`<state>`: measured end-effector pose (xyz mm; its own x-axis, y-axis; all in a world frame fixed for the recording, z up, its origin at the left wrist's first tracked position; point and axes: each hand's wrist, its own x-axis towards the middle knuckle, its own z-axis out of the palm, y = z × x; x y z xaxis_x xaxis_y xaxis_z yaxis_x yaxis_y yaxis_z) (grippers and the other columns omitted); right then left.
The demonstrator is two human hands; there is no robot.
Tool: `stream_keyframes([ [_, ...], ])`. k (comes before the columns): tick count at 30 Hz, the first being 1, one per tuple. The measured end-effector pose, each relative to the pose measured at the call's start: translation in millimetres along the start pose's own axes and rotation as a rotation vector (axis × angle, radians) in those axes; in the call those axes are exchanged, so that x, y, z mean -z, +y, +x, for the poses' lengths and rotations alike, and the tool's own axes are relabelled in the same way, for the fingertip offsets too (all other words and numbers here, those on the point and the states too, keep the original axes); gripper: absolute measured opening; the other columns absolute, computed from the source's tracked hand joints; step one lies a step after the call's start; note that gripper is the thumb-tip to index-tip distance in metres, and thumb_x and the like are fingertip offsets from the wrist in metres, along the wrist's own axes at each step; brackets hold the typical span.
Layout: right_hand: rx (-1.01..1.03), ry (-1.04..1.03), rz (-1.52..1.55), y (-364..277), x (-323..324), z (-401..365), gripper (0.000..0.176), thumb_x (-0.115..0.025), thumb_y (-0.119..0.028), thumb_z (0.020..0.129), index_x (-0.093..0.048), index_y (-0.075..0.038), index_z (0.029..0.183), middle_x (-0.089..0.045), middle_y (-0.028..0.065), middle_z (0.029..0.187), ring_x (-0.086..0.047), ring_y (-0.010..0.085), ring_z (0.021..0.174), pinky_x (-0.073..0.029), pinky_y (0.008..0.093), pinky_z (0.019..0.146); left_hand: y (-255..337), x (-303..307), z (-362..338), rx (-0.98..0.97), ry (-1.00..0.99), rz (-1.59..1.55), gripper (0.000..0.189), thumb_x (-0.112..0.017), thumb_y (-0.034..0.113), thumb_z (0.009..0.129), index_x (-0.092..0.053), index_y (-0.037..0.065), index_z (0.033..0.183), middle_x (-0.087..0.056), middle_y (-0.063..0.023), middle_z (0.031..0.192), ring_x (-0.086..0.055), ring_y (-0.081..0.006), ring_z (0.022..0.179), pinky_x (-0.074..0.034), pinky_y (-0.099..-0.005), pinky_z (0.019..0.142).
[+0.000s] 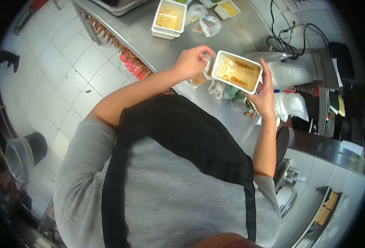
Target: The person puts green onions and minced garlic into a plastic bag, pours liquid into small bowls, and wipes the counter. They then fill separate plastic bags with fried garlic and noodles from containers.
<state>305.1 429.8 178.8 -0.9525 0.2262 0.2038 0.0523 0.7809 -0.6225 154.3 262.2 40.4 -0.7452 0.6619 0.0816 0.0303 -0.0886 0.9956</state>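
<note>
My right hand (264, 98) grips a white rectangular plastic tub (237, 71) by its right end, thumb and fingers on either side of the corner. The tub tips towards me, and brownish-red residue streaks its inside. Just left of it, my left hand (192, 62) is closed on a clear plastic bag (208, 68) that hangs beside the tub's left end. Something brownish shows in the lower part of the bag, but I cannot make out what it is. A folded cloth (219, 89) lies on the counter below the tub.
Stacked white tubs (169, 18) with similar residue stand on the steel counter (137, 31). Near them sit a knotted clear bag (207, 26) and a small tub of yellow food (229, 9). Black cables (292, 39) and large plastic bags (290, 74) are at the right.
</note>
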Motion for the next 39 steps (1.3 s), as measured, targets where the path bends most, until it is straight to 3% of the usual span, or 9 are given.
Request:
stream_keyframes([
  [6, 0.048, 0.262, 0.387, 37, -20, -42, 0.103, -0.078, 0.005, 0.056, -0.025, -0.006, 0.144, -0.036, 0.0116, 0.139, -0.041, 0.0249, 0.128, -0.035, 0.0398, 0.107, 20, 0, 0, -0.074, 0.064, 0.415, 0.032, -0.066, 0.009, 0.08, -0.061, 0.012, 0.111, -0.047, -0.0068, 0.111, -0.054, -0.013, 0.097, -0.05, -0.0303, 0.08],
  [10, 0.103, 0.293, 0.53, 34, -16, -34, 0.107, -0.082, -0.005, 0.055, -0.024, -0.005, 0.145, -0.04, 0.0105, 0.134, -0.044, 0.0236, 0.125, -0.036, 0.037, 0.105, 50, 2, 24, -0.078, -0.214, -0.104, 0.057, -0.065, 0.031, 0.088, -0.041, 0.018, 0.137, -0.042, -0.0116, 0.132, -0.049, -0.0213, 0.118, -0.047, -0.0366, 0.093],
  [14, 0.068, 0.229, 0.549, 19, -5, -2, 0.108, -0.079, -0.002, 0.057, -0.02, -0.007, 0.147, -0.04, 0.0102, 0.137, -0.045, 0.0232, 0.125, -0.036, 0.0357, 0.105, 98, -7, 35, 0.186, -0.479, -0.375, 0.051, -0.051, 0.037, 0.096, -0.032, 0.021, 0.14, -0.046, -0.009, 0.131, -0.051, -0.0226, 0.117, -0.056, -0.0455, 0.079],
  [17, 0.139, 0.361, 0.057, 19, 4, 14, 0.084, -0.067, 0.0, 0.071, -0.028, -0.009, 0.145, -0.042, 0.0149, 0.138, -0.048, 0.0245, 0.123, -0.038, 0.0343, 0.104, 96, -22, 50, 0.19, -0.194, -0.44, 0.041, -0.052, 0.03, 0.096, -0.035, 0.017, 0.13, -0.052, -0.0097, 0.121, -0.058, -0.0223, 0.104, -0.057, -0.0376, 0.068],
  [20, 0.254, 0.587, -0.077, 17, 6, 18, 0.062, -0.06, -0.001, 0.078, -0.039, -0.004, 0.136, -0.049, 0.017, 0.131, -0.052, 0.0258, 0.118, -0.04, 0.0335, 0.102, 74, -38, 68, -0.069, 0.043, -0.29, 0.031, -0.046, 0.029, 0.099, -0.035, 0.012, 0.122, -0.05, -0.0115, 0.115, -0.052, -0.0199, 0.105, -0.047, -0.0337, 0.084],
  [24, -0.176, 0.48, 0.701, 8, -23, 53, 0.035, -0.045, 0.009, 0.081, -0.046, 0.002, 0.116, -0.055, 0.0146, 0.122, -0.052, 0.0224, 0.118, -0.04, 0.0309, 0.102, 72, -55, 64, -0.127, 0.069, -0.261, 0.035, -0.043, 0.035, 0.1, -0.03, 0.014, 0.125, -0.045, -0.0125, 0.119, -0.046, -0.0194, 0.109, -0.041, -0.0338, 0.093],
  [31, -0.367, 0.494, 0.523, 32, -37, 95, 0.027, -0.052, -0.002, 0.08, -0.056, -0.002, 0.107, -0.062, 0.0168, 0.106, -0.06, 0.0263, 0.1, -0.046, 0.0337, 0.086, 68, -58, 69, -0.128, -0.091, -0.313, 0.036, -0.042, 0.04, 0.1, -0.03, 0.018, 0.125, -0.043, -0.0114, 0.123, -0.047, -0.0204, 0.111, -0.044, -0.0357, 0.091],
  [37, -0.2, 0.069, 0.475, 33, -23, 82, 0.017, -0.05, 0.0, 0.086, -0.047, -0.001, 0.103, -0.063, 0.015, 0.097, -0.062, 0.0252, 0.095, -0.047, 0.0331, 0.082, 67, -58, 71, -0.074, -0.138, -0.339, 0.034, -0.041, 0.041, 0.1, -0.029, 0.021, 0.124, -0.042, -0.0091, 0.125, -0.046, -0.0207, 0.113, -0.043, -0.0366, 0.093],
  [39, -0.173, 0.236, 0.016, 12, 6, 68, 0.018, -0.051, 0.0, 0.084, -0.047, -0.001, 0.101, -0.064, 0.0194, 0.088, -0.063, 0.032, 0.089, -0.049, 0.0378, 0.077, 77, -63, 66, -0.141, -0.134, -0.401, 0.035, -0.039, 0.044, 0.1, -0.03, 0.019, 0.123, -0.041, -0.01, 0.122, -0.043, -0.0194, 0.109, -0.04, -0.0351, 0.093],
])
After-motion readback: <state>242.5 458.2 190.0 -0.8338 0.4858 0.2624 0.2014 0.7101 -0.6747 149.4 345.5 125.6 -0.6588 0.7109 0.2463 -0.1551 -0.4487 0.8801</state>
